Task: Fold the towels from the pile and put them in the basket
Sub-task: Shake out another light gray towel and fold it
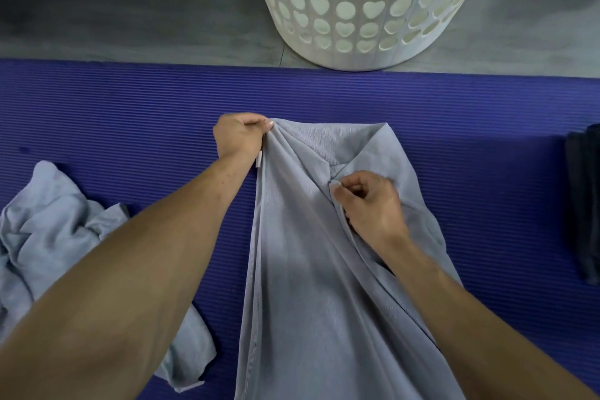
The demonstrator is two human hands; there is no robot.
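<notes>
Head cam, only view I've got. No readable writing anywhere. The one label-ish thing is a small white tag [258,160] sticking out at the grey towel's [302,286] left edge just below my left hand [239,136], and it's too small to tell if anything's printed on it.

The towel itself is a pale blue-grey, thin, with a fine ribbed weave. It's spread lengthwise on the purple ribbed mat [130,114], running from the bottom of the frame up toward the basket [367,52]. Its far end lies flat on the mat with the right corner flipped over diagonally, and long creases fan out from my left hand.

My left hand is closed tight on the towel's far-left corner, fabric bunched in the fist. My right hand [370,201] pinches a fold of the same towel near its middle, thumb against fingertips.

The white basket with round and heart-shaped holes stands on the grey floor [130,10] just past the mat's far edge. A crumpled pile [48,224] of the same grey towelling sits left on the mat. Some dark folded fabric [584,204] lies at the right edge.
</notes>
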